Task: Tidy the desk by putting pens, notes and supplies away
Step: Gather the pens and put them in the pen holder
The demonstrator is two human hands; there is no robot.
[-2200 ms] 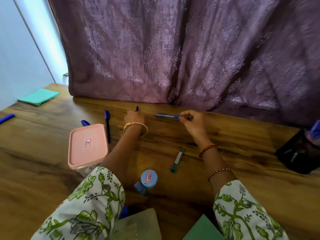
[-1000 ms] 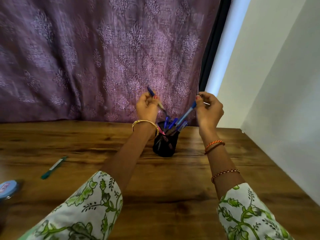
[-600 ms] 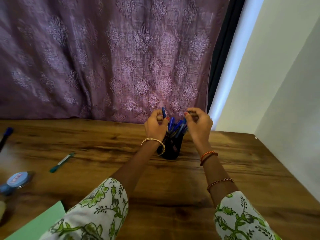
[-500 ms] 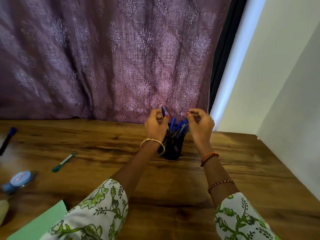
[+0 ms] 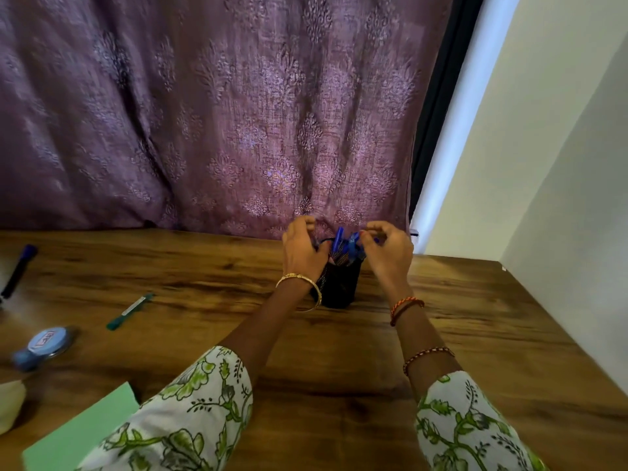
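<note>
Wooden desk (image 5: 458, 334), mesh pen cup (image 5: 339, 283) between both hands, fingers (image 5: 307, 223) curled, grip unclear

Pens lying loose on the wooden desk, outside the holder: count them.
2. A green pen with a white band lies left of the black mesh pen holder; a dark pen with a blue cap lies at the far left edge. Others may sit out of view.

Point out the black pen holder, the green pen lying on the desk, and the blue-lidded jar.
black pen holder (image 5: 339, 283), head view, on its mesh wall between the wrists.
green pen (image 5: 131, 311), head view, mid-barrel.
blue-lidded jar (image 5: 47, 338), head view, on the lid's label.
</note>
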